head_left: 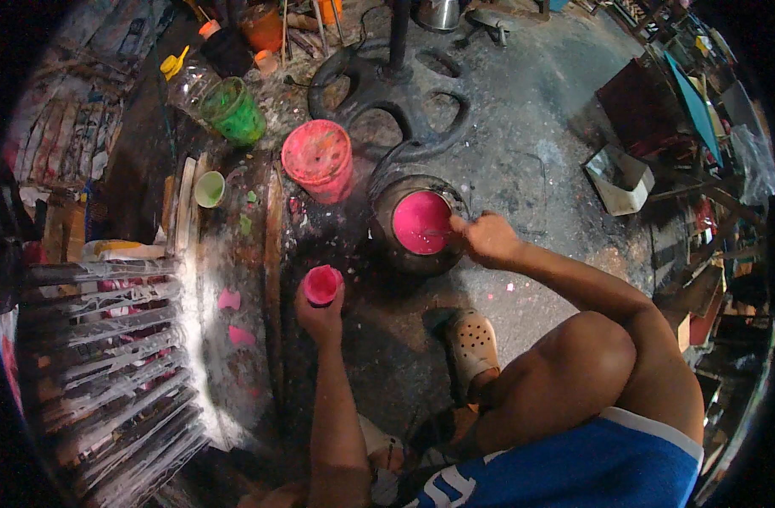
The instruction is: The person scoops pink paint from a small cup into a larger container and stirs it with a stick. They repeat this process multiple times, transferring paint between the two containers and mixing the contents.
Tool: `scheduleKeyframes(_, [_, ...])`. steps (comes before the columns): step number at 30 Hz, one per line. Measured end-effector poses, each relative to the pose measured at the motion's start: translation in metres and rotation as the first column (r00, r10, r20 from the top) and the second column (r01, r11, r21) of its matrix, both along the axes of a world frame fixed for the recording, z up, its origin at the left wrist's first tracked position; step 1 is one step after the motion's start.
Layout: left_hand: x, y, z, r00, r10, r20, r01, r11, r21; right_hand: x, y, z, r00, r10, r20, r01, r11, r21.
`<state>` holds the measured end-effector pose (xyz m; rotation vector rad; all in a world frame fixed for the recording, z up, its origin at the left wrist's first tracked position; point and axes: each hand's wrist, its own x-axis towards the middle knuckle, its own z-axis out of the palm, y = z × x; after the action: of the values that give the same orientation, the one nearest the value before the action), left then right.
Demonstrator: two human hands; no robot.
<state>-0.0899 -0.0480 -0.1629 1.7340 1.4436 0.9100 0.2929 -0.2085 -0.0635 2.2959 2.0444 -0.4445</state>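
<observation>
My left hand point(320, 317) is closed around a small cup point(322, 286) coated pink inside, held upright left of the round pot. My right hand point(489, 240) is closed at the right rim of a pan of bright pink liquid point(420, 222). A thin dark shape runs from its fingers over the liquid; whether this is a stirrer or a handle, I cannot tell. The pan sits in a dark, round, stove-like base point(404, 259) on the floor. Behind my left hand stands a pink-stained bucket point(318, 161) with a crusted top.
A clear tub with green liquid point(233, 112), a pale green cup point(210, 190) and a yellow-capped bottle point(184, 80) stand at the left. White-coated sticks point(125, 339) fan out at the lower left. A black metal stand point(396, 102) is behind the pot. An open box point(618, 182) lies at the right.
</observation>
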Motion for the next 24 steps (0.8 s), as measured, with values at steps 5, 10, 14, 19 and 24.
scheduleKeyframes(5, [0.0033,-0.0001,0.0007,0.998,0.011,-0.066,-0.008,0.999,0.047,0.0015,0.0033,0.0015,0.998,-0.048,0.036,0.048,0.999,0.004])
scheduleKeyframes(10, [0.0023,-0.0001,0.0012,1.000,-0.026,0.006,0.025,0.998,0.058,0.0039,0.0042,0.0050,0.994,-0.092,0.059,0.089,0.994,0.059])
scheduleKeyframes(14, [0.0015,-0.0004,-0.0009,0.999,-0.004,-0.051,0.006,0.999,0.035,0.0021,0.0030,0.0049,1.000,-0.011,0.028,0.012,1.000,-0.016])
scheduleKeyframes(19, [0.0006,-0.0010,-0.0025,1.000,-0.001,-0.010,0.002,0.999,0.045,0.0018,0.0005,0.0005,0.994,-0.103,0.028,0.101,0.993,0.062])
scheduleKeyframes(24, [0.0016,-0.0002,-0.0020,1.000,-0.009,0.012,0.009,1.000,0.022,0.0036,-0.0018,0.0014,0.991,-0.097,-0.094,0.098,0.995,0.005])
